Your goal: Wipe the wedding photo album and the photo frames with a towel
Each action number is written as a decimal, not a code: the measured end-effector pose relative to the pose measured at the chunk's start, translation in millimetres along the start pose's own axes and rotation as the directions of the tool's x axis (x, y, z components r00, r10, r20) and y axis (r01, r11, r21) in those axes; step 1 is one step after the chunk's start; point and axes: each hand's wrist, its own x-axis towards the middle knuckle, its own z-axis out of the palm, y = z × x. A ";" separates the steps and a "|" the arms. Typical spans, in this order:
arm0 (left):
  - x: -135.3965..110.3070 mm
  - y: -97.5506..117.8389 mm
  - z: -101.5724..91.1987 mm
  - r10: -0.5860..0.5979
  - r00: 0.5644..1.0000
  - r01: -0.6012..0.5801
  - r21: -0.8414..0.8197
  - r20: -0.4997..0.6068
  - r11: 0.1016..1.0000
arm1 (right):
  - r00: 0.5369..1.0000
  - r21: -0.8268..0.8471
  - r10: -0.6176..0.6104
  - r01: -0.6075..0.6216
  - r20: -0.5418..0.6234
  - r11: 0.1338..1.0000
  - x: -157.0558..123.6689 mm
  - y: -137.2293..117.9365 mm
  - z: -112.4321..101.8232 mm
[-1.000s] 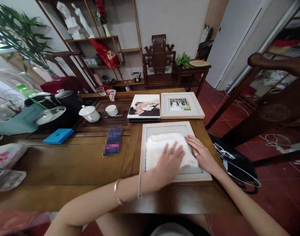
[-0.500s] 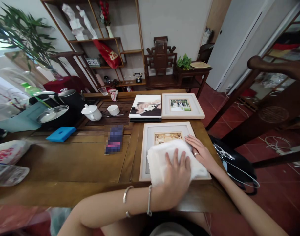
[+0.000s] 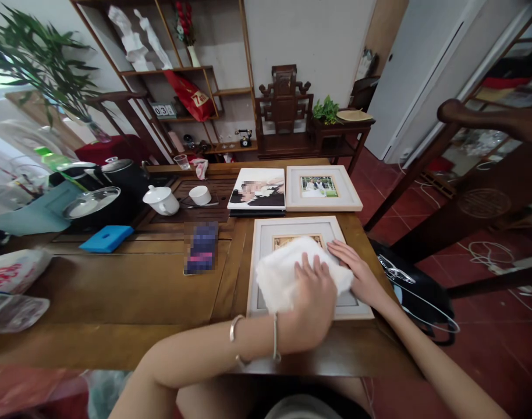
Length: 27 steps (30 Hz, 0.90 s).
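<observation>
A white cloth [image 3: 277, 273] lies bunched over a light wooden picture frame [image 3: 251, 285] at the table's near right. My left hand [image 3: 314, 302] presses on the cloth, fingers bent into it. Two silver bracelets [image 3: 275, 337] circle that wrist. At the frame's right side, my right hand [image 3: 357, 269] grips the rim with fingers laid over it; its thumb is hidden. A brownish print [image 3: 287, 241] shows in part above the cloth. Behind it stand a second framed photo [image 3: 355, 201] and a photo panel [image 3: 248, 205] on a dark base.
A dark phone-like item [image 3: 202, 247], its face blurred out, lies left of the frame. Farther left are a blue box [image 3: 106, 238], a white lidded cup [image 3: 161, 199], a small bowl [image 3: 200, 195] and a glass-lidded pot [image 3: 94, 203]. A wooden chair [image 3: 458, 198] stands at right.
My left hand has slid the cloth up and to the left over the frame, its fingers now more bent. The cloth's right end has left the frame's lower right corner. My right hand stays put.
</observation>
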 end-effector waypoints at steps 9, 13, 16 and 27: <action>-49.4 24.5 -22.4 0.213 0.956 -0.207 0.052 -0.200 0.977 | 0.999 0.004 0.052 -0.052 -0.006 0.999 0.5 -4.3 -1.8; -40.5 -14.4 -1.3 0.229 0.956 -0.212 0.106 -0.182 0.971 | 0.999 -0.010 0.039 -0.039 -0.007 0.999 0.6 -5.5 -1.4; -16.4 -49.5 14.8 0.187 0.974 -0.177 0.091 -0.126 0.980 | 1.000 -0.029 0.024 -0.025 -0.011 0.999 0.6 -4.3 -0.2; 71.5 -113.9 22.6 0.251 0.968 -0.250 -0.087 -0.009 0.964 | 1.000 -0.026 -0.006 0.005 -0.014 1.000 -0.8 0.4 0.0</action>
